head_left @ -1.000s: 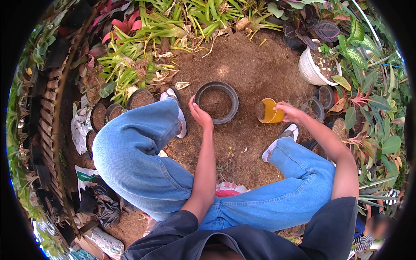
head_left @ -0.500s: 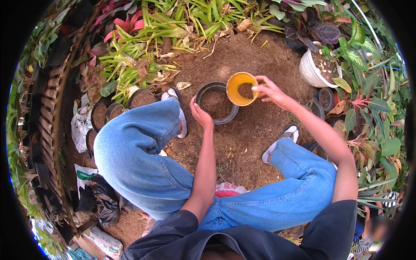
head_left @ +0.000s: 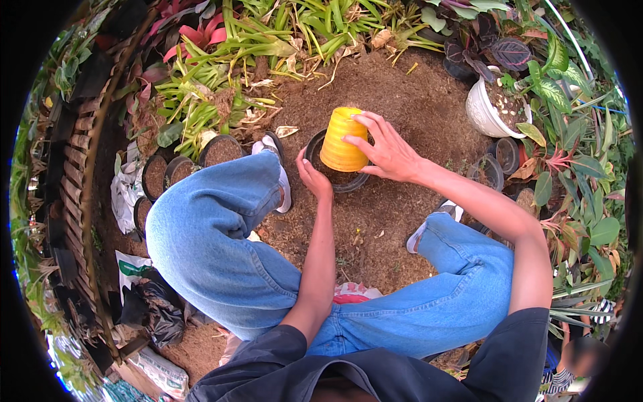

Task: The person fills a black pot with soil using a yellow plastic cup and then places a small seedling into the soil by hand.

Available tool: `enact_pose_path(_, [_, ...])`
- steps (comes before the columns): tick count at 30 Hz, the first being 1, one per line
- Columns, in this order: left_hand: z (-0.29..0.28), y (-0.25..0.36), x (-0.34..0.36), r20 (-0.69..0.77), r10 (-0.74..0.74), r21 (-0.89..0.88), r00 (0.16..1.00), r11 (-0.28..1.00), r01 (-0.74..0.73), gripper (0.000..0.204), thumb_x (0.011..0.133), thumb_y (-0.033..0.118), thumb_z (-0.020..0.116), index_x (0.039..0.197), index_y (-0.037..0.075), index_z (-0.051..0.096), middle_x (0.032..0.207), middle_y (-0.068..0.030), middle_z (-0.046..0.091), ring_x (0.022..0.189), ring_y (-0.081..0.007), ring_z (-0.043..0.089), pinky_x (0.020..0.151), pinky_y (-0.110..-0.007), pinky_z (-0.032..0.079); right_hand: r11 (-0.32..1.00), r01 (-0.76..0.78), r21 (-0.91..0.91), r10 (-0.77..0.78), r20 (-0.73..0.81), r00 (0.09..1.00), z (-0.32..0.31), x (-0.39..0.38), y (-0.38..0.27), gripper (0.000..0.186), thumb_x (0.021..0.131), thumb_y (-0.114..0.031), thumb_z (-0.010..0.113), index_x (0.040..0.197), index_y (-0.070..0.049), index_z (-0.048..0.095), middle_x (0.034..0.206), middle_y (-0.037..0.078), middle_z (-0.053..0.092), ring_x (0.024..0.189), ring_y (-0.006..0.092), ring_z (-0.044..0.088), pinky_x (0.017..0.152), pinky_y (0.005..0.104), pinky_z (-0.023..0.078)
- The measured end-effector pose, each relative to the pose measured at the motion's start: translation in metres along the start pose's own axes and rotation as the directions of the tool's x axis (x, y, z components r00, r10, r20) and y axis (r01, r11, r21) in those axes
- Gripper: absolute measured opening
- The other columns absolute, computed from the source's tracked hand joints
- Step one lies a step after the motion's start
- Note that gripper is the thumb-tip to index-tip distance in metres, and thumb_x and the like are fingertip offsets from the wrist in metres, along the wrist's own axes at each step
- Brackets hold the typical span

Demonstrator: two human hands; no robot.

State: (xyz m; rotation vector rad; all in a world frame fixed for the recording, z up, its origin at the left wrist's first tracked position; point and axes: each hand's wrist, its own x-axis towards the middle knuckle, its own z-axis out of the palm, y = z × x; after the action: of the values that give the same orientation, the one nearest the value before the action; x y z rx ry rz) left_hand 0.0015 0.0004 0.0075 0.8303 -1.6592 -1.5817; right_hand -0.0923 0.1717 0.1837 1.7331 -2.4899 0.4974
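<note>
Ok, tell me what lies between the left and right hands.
The head view shows the yellow container there, held over the black pot.

Yellow cup (head_left: 344,145): looks like plastic, its side ridged in rings, with a soft shine
Black pot (head_left: 349,186): dark plastic by its look, smooth at the rim, dull sheen
White pot (head_left: 483,110): textured outside, low shine; I can't tell plastic from ceramic
Ground (head_left: 408,84): rough, crumbly soil, matt
My jeans (head_left: 194,208): blue denim, matt, with stitched seams
My shirt (head_left: 509,355): dark cloth, matt
Black bag (head_left: 165,313): thin plastic, crumpled and glossy
</note>
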Motion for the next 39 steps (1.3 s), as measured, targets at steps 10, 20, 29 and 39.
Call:
enact_pose_path(10, [0.002, -0.003, 0.001, -0.009, 0.008, -0.003, 1.000, 1.000, -0.009, 0.039, 0.107, 0.020, 0.032, 0.127, 0.001, 0.059, 0.124, -0.0149, 0.064, 0.115, -0.0283, 0.060, 0.104, -0.040, 0.043, 0.661, -0.581, 0.474, 0.743, -0.311, 0.592, 0.017, -0.051, 0.020, 0.084, 0.076, -0.046, 0.083, 0.137, -0.006, 0.040, 0.130, 0.019, 0.044, 0.125, 0.0364, 0.044, 0.107, 0.0511, 0.039])
enact_pose_path(20, [0.006, -0.005, 0.000, -0.031, -0.010, -0.001, 0.999, 1.000, 0.010, 0.039, 0.107, 0.022, 0.033, 0.126, 0.001, 0.060, 0.123, -0.0156, 0.064, 0.116, -0.0295, 0.060, 0.104, -0.040, 0.042, -0.211, -0.975, 0.068, 0.911, 0.374, -0.171, 0.083, -0.208, 0.034, 0.101, 0.073, -0.066, 0.075, 0.141, -0.010, 0.026, 0.140, 0.032, 0.037, 0.128, 0.0467, 0.046, 0.106, 0.0540, 0.039])
enact_pose_path(29, [0.000, -0.014, 0.003, -0.030, 0.007, 0.004, 1.000, 1.000, -0.007, 0.039, 0.107, 0.021, 0.033, 0.127, 0.001, 0.060, 0.125, -0.0152, 0.063, 0.118, -0.0300, 0.059, 0.106, -0.041, 0.041, -0.425, -0.900, 0.094, 0.724, 0.632, -0.276, 0.086, -0.167, 0.017, 0.114, 0.081, -0.071, 0.065, 0.154, -0.009, 0.004, 0.150, 0.030, 0.033, 0.132, 0.0408, 0.046, 0.098, 0.0521, 0.050])
enact_pose_path(39, [0.001, 0.001, 0.000, -0.016, 0.016, 0.003, 1.000, 1.000, -0.016, 0.039, 0.107, 0.020, 0.032, 0.127, 0.001, 0.059, 0.126, -0.0149, 0.063, 0.117, -0.0282, 0.059, 0.105, -0.040, 0.041, -0.484, -0.849, 0.213, 0.660, 0.725, -0.195, 0.094, -0.154, 0.033, 0.117, 0.086, -0.066, 0.064, 0.154, -0.006, -0.011, 0.152, 0.022, 0.036, 0.133, 0.0365, 0.047, 0.101, 0.0539, 0.049])
